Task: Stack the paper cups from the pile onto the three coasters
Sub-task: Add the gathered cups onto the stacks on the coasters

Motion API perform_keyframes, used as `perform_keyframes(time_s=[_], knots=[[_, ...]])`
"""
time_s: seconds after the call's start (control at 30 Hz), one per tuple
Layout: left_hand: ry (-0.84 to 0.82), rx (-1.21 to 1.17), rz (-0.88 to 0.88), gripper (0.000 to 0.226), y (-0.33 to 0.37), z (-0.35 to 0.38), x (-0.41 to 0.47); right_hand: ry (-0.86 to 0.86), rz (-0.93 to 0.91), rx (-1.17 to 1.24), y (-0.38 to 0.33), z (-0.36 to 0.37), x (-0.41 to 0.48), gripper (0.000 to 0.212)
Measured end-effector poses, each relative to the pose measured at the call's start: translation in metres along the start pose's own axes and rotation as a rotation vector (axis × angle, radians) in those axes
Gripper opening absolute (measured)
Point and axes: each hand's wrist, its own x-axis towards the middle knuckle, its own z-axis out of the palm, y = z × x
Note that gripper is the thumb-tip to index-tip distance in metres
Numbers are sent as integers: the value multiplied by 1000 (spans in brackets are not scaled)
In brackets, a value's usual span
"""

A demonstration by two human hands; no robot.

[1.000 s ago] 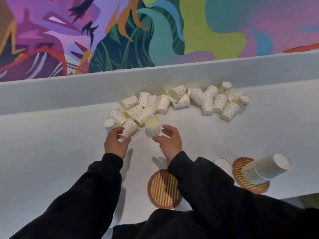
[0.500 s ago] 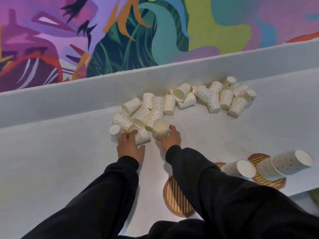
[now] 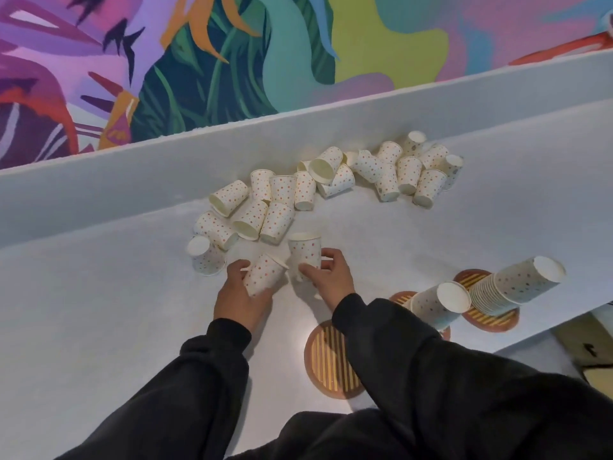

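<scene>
tabletop [image 3: 99,327]; left hand [image 3: 239,298], right hand [image 3: 331,281] around cups [image 3: 305,254]

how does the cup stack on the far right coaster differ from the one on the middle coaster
The far right stack is tall, with many rims banded near its base; the middle stack is much shorter, with no such band. The far right coaster shows mostly; the middle coaster is largely hidden by its stack. Both are dotted paper cups standing bottom up on striped coasters.
</scene>
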Motion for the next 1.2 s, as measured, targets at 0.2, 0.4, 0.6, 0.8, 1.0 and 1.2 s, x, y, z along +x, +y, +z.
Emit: perform_keyframes(time_s=[0.2,0.4,0.6,0.8,1.0,1.2], knots=[[-63,-147,102,56,11,4,-57,30,-87,-27,-1,-39,-65,54],[-132,-105,194,52,22,19,-101,24,-333,-198,-5,-75,-112,59],[-276,57,283,59,32,49,-127,30,-567,-248,-17,-104,-142,66],[-287,198,370,44,43,77,-138,59,-735,-362,-16,-129,-156,63],[-278,183,298,56,27,87,-139,67,-804,-458,-8,-143,-166,74],[-276,149,286,64,16,92,-135,50,-791,-461,3,-149,-169,70]])
